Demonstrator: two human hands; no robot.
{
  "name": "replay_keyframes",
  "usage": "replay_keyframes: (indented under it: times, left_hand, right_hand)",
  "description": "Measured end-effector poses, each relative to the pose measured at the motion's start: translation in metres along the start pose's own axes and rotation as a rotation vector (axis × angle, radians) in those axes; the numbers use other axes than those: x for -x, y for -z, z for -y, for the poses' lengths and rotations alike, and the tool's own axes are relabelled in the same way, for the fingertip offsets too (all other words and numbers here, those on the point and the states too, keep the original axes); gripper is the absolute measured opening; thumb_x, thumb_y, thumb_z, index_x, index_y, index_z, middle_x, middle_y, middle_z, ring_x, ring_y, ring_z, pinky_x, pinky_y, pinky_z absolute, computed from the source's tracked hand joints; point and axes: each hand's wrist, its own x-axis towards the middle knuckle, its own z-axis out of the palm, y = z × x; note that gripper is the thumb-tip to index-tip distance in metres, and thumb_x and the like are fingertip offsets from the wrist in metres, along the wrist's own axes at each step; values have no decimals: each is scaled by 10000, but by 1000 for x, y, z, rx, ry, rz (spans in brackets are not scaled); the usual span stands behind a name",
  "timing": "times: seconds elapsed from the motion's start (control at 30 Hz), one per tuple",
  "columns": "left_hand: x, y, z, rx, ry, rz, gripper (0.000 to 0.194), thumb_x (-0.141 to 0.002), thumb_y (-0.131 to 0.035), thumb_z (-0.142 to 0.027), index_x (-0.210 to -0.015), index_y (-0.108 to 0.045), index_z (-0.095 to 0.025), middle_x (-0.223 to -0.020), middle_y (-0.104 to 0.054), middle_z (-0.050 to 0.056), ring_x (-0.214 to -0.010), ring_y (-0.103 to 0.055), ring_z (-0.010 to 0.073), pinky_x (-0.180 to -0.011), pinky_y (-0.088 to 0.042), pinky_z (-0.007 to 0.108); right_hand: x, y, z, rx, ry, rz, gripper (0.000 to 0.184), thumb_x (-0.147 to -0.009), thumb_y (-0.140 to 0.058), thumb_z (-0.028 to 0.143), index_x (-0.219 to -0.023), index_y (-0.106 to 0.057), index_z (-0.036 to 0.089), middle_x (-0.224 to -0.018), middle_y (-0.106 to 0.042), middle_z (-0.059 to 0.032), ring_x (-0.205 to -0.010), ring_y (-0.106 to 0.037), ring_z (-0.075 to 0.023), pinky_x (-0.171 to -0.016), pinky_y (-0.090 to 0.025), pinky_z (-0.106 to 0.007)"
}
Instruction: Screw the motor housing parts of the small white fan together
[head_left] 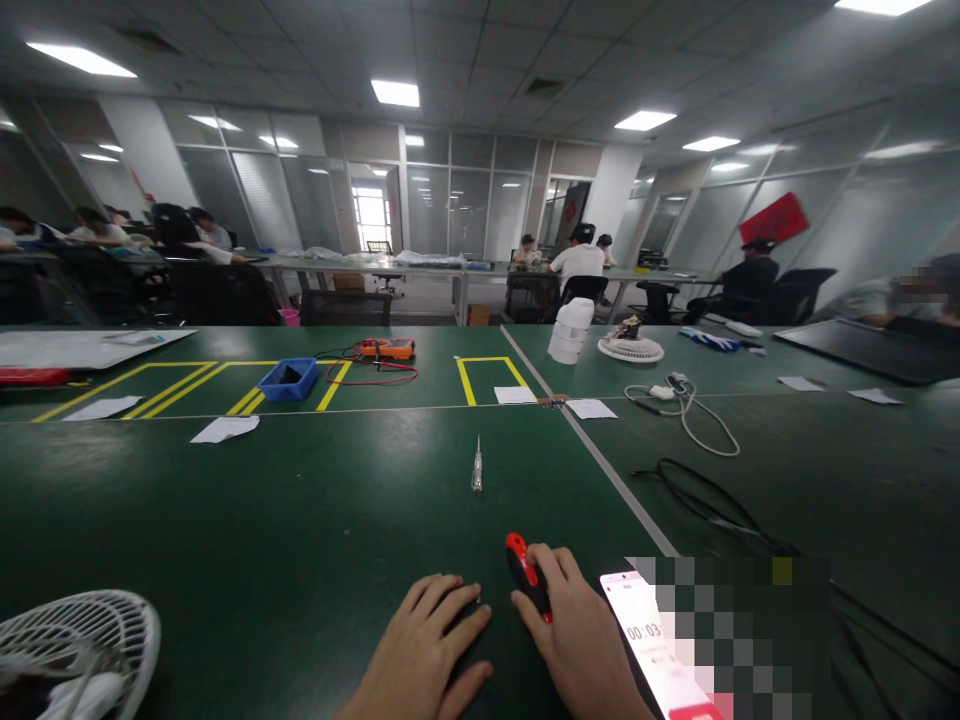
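My right hand rests on the green table near the front edge, its fingers curled round a red and black tool handle. My left hand lies beside it with the fingers stretched out flat on the table, over a small dark item that I cannot make out. A slim clear-handled screwdriver lies alone on the table farther out, ahead of both hands. A phone with a timer on its screen lies just right of my right hand.
A white fan sits at the front left. Farther back lie a blue tray, an orange multimeter with red leads, paper slips, a white roll stack, a second fan and cables. People sit at distant tables.
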Motion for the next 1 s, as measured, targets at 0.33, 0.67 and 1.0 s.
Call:
replay_keyframes:
  times: [0.33, 0.67, 1.0]
  left_hand:
    - [56, 10, 22, -247, -137, -24, 528, -962, -586, -530, -1438, -536, -309, -1389, -655, 41, -1262, -649, 216, -993, -590, 345]
    - [61, 23, 20, -315, -157, -10, 487, -968, -575, -534, -1409, -564, -328, -1381, -657, -4, -1229, -669, 199, -970, -597, 318]
    - [70, 19, 26, -238, -138, -23, 581, -955, -597, -524, -1490, -466, -338, -1420, -631, 7, -1282, -631, 190, -1024, -560, 299]
  right_hand:
    - [0, 0, -1, -28, -4, -14, 395, -938, -576, 250, -1330, -605, 212, -1156, -651, -132, -968, -699, -308, -795, -564, -427]
    - [2, -3, 0, -36, 116, -99, 431, -907, -555, 174, -1323, -652, 229, -1453, -506, -188, -1346, -501, -373, -1072, -452, -570]
    - [8, -10, 12, -144, 255, -11, 442, -885, -508, 58, -1209, -719, 272, -1553, -441, -163, -1465, -379, -338, -1139, -385, -573]
